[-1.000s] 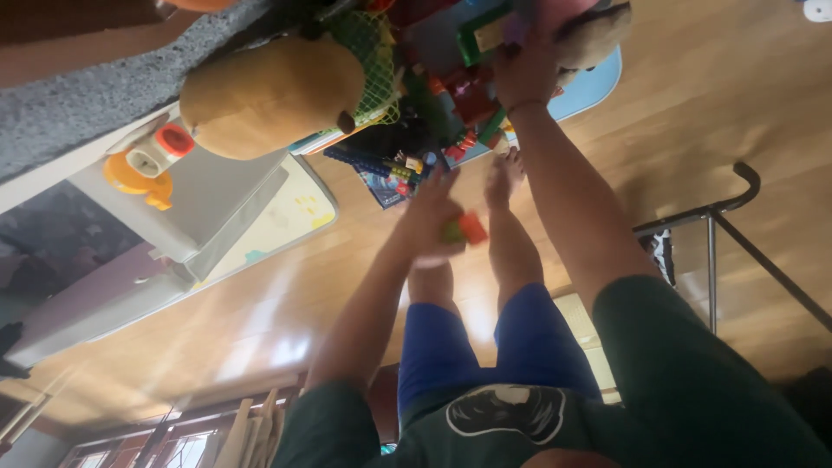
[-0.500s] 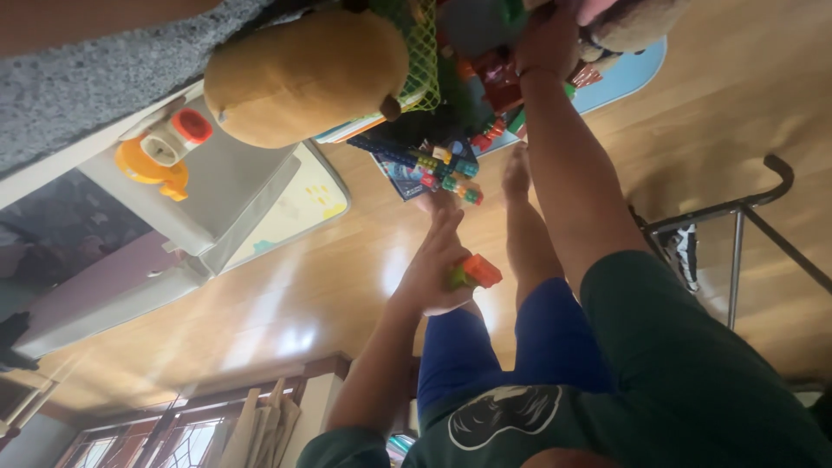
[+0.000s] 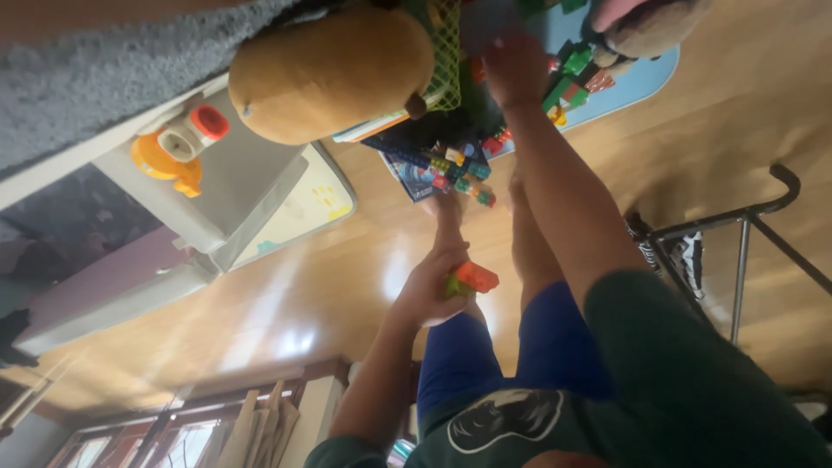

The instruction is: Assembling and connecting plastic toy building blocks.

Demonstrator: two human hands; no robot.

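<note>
My left hand (image 3: 431, 289) is shut on a small stack of toy blocks (image 3: 468, 279), orange on top of green, held above my blue shorts. My right hand (image 3: 513, 71) is stretched far forward into a pile of coloured toy blocks (image 3: 568, 76) lying on a light blue mat (image 3: 637, 80). That hand is blurred, and its fingers are hidden among the blocks. More loose blocks (image 3: 458, 173) lie on a dark picture book (image 3: 414, 173) near my bare feet.
A big tan plush toy (image 3: 329, 74) rests by a green mesh basket (image 3: 444, 52). At the left are a grey folded mat (image 3: 217, 208), an orange toy (image 3: 169, 156) and grey carpet (image 3: 95, 87). A black metal frame (image 3: 741, 234) stands at the right on the wood floor.
My left hand has drawn back toward my body with the orange and green blocks. My right hand has stayed out at the block pile. The view has shifted, so everything sits lower in frame.
</note>
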